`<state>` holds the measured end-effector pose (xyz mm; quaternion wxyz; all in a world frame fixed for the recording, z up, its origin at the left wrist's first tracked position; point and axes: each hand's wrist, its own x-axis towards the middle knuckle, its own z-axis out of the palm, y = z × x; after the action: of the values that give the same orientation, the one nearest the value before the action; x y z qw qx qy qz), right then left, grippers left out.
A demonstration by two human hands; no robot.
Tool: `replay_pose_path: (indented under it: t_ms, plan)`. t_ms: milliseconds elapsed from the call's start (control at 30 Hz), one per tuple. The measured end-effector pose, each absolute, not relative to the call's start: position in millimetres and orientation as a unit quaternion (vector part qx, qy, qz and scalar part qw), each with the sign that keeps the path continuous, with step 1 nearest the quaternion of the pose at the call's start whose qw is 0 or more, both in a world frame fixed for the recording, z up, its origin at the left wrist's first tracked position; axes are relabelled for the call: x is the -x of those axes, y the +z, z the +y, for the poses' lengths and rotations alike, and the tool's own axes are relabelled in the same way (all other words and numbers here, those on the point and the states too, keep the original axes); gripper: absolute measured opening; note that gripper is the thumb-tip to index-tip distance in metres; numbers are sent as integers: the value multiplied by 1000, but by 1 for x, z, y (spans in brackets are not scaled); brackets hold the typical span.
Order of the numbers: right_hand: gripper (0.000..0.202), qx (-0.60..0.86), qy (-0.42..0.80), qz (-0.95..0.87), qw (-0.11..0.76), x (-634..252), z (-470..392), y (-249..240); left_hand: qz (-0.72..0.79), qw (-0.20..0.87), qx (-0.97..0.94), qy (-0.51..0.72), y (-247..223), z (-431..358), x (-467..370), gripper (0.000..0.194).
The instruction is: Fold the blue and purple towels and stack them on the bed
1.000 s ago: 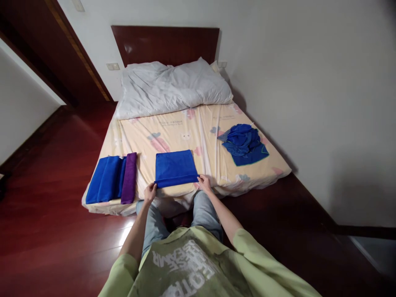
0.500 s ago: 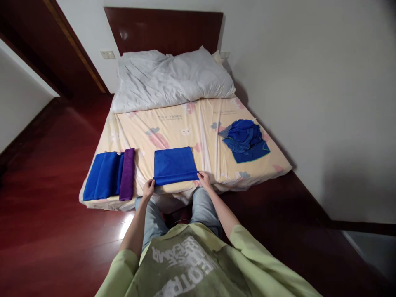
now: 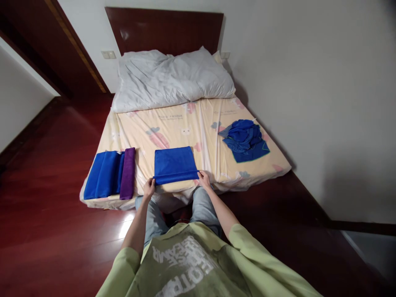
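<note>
Barely any movement since half a second ago; both hands hold their spots. Left hand pinches the near left corner of the blue towel, right hand pinches the near right corner; both arms reach forward from lower centre; the towel lies flat mid-frame at the mattress edge, near edge running left-right; folded towels sit left, a crumpled blue heap right.
</note>
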<state>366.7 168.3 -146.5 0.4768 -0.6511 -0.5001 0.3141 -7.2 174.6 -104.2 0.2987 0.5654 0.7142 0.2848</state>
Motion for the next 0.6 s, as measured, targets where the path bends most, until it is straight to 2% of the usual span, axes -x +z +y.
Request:
replay_pose_path:
  t_ms: [600]
  plan:
    - [39,672,305,-478,476,-361,174,-148,750,260,-545,268,-105,176,-1,32]
